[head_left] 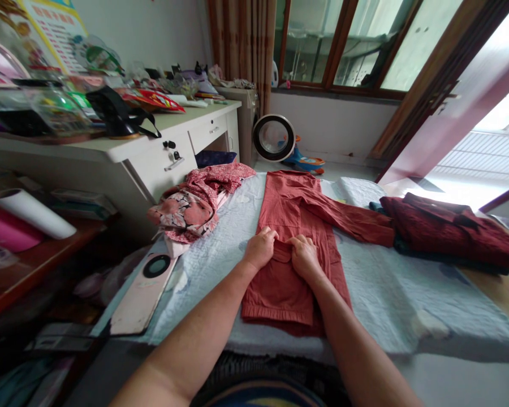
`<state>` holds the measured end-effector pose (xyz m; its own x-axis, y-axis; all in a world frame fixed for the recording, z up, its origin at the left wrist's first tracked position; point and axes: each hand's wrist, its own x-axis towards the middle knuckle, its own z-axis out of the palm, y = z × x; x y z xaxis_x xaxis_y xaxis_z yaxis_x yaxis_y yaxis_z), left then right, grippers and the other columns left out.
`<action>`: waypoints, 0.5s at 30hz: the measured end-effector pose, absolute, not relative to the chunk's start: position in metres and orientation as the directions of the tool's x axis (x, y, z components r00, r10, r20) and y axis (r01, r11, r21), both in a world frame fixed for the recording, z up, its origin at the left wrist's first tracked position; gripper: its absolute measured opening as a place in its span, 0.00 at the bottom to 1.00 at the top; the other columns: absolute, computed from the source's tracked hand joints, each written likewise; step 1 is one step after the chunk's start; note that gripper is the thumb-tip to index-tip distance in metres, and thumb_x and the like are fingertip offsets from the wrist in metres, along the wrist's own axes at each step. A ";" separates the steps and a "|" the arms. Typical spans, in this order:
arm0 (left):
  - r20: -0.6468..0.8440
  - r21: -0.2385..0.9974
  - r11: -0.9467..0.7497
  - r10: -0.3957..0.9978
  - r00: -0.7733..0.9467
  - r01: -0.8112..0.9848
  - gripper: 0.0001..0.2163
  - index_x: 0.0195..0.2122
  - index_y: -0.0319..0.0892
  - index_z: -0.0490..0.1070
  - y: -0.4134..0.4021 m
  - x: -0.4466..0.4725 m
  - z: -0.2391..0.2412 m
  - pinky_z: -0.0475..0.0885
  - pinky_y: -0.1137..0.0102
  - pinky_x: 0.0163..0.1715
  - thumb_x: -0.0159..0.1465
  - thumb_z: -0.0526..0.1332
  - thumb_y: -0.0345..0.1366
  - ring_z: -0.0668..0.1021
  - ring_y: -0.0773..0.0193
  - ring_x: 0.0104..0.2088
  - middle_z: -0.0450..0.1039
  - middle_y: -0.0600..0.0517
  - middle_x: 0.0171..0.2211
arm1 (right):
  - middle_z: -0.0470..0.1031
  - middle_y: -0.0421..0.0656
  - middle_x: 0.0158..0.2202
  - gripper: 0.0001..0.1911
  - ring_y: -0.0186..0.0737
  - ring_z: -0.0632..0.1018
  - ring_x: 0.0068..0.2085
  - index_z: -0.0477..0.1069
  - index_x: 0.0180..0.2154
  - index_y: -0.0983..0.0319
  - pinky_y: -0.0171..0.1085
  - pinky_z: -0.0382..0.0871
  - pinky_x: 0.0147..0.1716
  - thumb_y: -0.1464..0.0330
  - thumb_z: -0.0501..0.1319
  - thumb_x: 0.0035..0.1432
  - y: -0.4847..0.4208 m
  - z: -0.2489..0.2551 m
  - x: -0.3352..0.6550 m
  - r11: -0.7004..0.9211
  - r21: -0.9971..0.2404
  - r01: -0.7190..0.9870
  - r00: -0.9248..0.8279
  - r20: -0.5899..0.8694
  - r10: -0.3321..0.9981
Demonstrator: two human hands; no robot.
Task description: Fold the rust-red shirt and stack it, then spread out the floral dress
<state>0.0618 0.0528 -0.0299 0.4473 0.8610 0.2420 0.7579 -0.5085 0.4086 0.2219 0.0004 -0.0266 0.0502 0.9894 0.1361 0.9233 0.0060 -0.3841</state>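
Note:
A rust-red jacket point(275, 291) lies partly folded on the light blue cloth, its elastic hem toward me and one sleeve point(358, 221) stretched out to the right. My left hand point(261, 249) pinches the fabric at the left end of a pocket flap point(282, 253). At the flap's other end, my right hand point(304, 257) has its fingers and thumb closed on the same jacket. Both hands rest low over the garment, a short gap apart. The other sleeve cannot be made out.
Dark red folded clothes point(449, 232) are stacked at the right. A crumpled patterned pink cloth point(199, 198) lies left, above a flat white board with a black ring point(136, 302). Beyond stand a cluttered white desk point(152, 169) and a round black-rimmed fan point(274, 138). The light blue cloth point(390, 305) covers the table.

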 end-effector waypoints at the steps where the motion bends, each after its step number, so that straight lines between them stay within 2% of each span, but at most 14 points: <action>1: 0.242 0.416 -0.511 0.859 0.451 0.752 0.11 0.42 0.46 0.72 0.053 0.061 -0.030 0.70 0.72 0.42 0.67 0.52 0.28 0.77 0.63 0.41 0.72 0.51 0.43 | 0.74 0.48 0.44 0.20 0.46 0.70 0.44 0.77 0.45 0.58 0.39 0.59 0.43 0.76 0.50 0.60 0.001 -0.025 0.223 0.009 -0.375 0.927 0.040 0.122 0.992; 5: 0.221 0.430 -0.508 0.861 0.459 0.747 0.11 0.43 0.45 0.72 0.053 0.061 -0.029 0.70 0.71 0.43 0.67 0.52 0.29 0.77 0.63 0.42 0.72 0.51 0.44 | 0.75 0.48 0.44 0.20 0.45 0.72 0.45 0.76 0.46 0.59 0.39 0.59 0.45 0.76 0.53 0.56 0.007 -0.009 0.229 0.080 -0.327 0.942 -0.081 0.010 0.997; 8: 0.207 0.435 -0.501 0.864 0.459 0.748 0.11 0.43 0.46 0.72 0.054 0.060 -0.028 0.70 0.71 0.42 0.68 0.52 0.30 0.77 0.62 0.42 0.72 0.51 0.43 | 0.76 0.46 0.41 0.14 0.45 0.73 0.43 0.78 0.41 0.58 0.38 0.60 0.43 0.71 0.56 0.57 0.018 0.006 0.228 0.110 -0.293 0.950 -0.139 -0.078 0.987; 12: 0.222 0.468 -0.517 0.854 0.471 0.717 0.10 0.43 0.46 0.71 0.054 0.059 -0.027 0.70 0.70 0.42 0.69 0.51 0.32 0.77 0.62 0.42 0.72 0.51 0.43 | 0.75 0.46 0.39 0.13 0.43 0.72 0.43 0.78 0.39 0.59 0.38 0.59 0.42 0.64 0.55 0.63 0.030 0.008 0.217 0.107 -0.304 0.947 -0.113 -0.001 0.994; 15: 0.241 0.518 -0.490 0.870 0.430 0.701 0.08 0.42 0.44 0.70 0.053 0.058 -0.027 0.70 0.71 0.44 0.68 0.53 0.30 0.77 0.63 0.42 0.73 0.51 0.42 | 0.74 0.46 0.39 0.13 0.43 0.71 0.43 0.77 0.38 0.59 0.39 0.59 0.44 0.62 0.56 0.64 0.029 -0.003 0.209 0.087 -0.307 0.948 -0.070 0.066 0.995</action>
<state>0.0583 0.0532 -0.0267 0.4303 0.8700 0.2407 0.7012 -0.4901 0.5179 0.2088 0.0295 -0.0026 -0.0696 0.9954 0.0659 0.9476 0.0866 -0.3074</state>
